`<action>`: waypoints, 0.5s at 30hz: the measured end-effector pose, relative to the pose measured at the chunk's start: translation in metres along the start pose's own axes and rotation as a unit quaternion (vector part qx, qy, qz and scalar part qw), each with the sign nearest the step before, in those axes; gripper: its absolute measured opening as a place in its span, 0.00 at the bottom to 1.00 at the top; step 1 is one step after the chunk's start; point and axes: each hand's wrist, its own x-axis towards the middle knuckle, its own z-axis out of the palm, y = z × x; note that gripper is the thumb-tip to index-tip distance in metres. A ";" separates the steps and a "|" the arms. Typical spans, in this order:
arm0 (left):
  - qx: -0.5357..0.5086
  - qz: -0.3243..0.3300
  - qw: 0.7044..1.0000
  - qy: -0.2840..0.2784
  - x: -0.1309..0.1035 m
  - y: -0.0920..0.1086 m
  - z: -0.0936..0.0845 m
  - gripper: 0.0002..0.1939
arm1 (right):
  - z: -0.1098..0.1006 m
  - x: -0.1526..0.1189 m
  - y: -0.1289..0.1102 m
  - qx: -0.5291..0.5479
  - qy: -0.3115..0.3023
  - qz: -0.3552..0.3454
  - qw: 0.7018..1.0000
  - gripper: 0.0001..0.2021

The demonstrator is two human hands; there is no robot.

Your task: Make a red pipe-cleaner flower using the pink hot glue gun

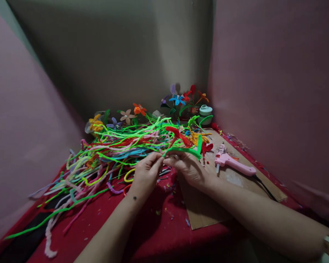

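Observation:
Near the middle of the view, my left hand (146, 173) pinches the end of a green pipe cleaner piece (182, 150) between thumb and fingers. My right hand (188, 168) is closed on the same piece, its fingertips close beside the left ones. The green piece runs to the right above my right hand and bends upward at its far end. Just above it, red fuzzy petals (181, 136) stick up; whether they are joined to the green piece I cannot tell. A large heap of coloured pipe cleaners (126, 140) lies behind and left of my hands.
A pink glue gun (235, 164) with a black cord lies on a cardboard sheet (208, 210) at the right. Yellow-handled scissors (129, 175) are by my left wrist. Fuzzy flowers (177, 99) and a pale-lidded jar (205, 110) stand at the back of the red cloth (159, 237).

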 end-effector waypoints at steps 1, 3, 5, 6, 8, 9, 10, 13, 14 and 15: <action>-0.036 -0.026 0.999 -0.010 0.000 0.001 -0.001 0.08 | 0.001 -0.001 -0.002 0.004 -0.003 0.008 1.000 0.05; -0.092 -0.065 0.993 -0.032 0.001 0.004 -0.002 0.09 | 0.003 -0.001 -0.004 0.011 0.008 0.003 1.000 0.06; -0.129 -0.085 0.987 -0.048 0.001 0.005 -0.003 0.10 | 0.004 -0.001 -0.004 0.017 0.015 -0.007 1.000 0.05; -0.143 -0.091 0.984 -0.057 0.001 0.006 -0.003 0.11 | 0.003 -0.001 -0.004 0.021 0.015 -0.011 1.000 0.05; -0.174 -0.098 0.977 -0.075 0.002 0.005 -0.004 0.13 | 0.001 0.001 -0.001 0.020 0.013 -0.013 1.000 0.05; -0.193 -0.102 0.972 -0.085 0.002 0.004 -0.004 0.13 | -0.001 0.002 0.001 0.017 0.011 -0.012 1.000 0.05; -0.212 -0.106 0.967 -0.095 0.002 0.003 -0.005 0.13 | -0.002 0.004 0.004 0.017 0.008 -0.010 1.000 0.05; -0.269 -0.121 0.946 -0.133 0.004 0.000 -0.006 0.12 | -0.007 0.007 0.012 0.044 -0.020 0.000 0.999 0.06; -0.285 -0.127 0.938 -0.151 0.004 0.000 -0.007 0.11 | -0.008 0.008 0.014 0.057 -0.036 0.006 0.998 0.07; -0.297 -0.134 0.930 -0.168 0.004 0.000 -0.007 0.09 | -0.009 0.009 0.016 0.070 -0.049 0.014 0.996 0.08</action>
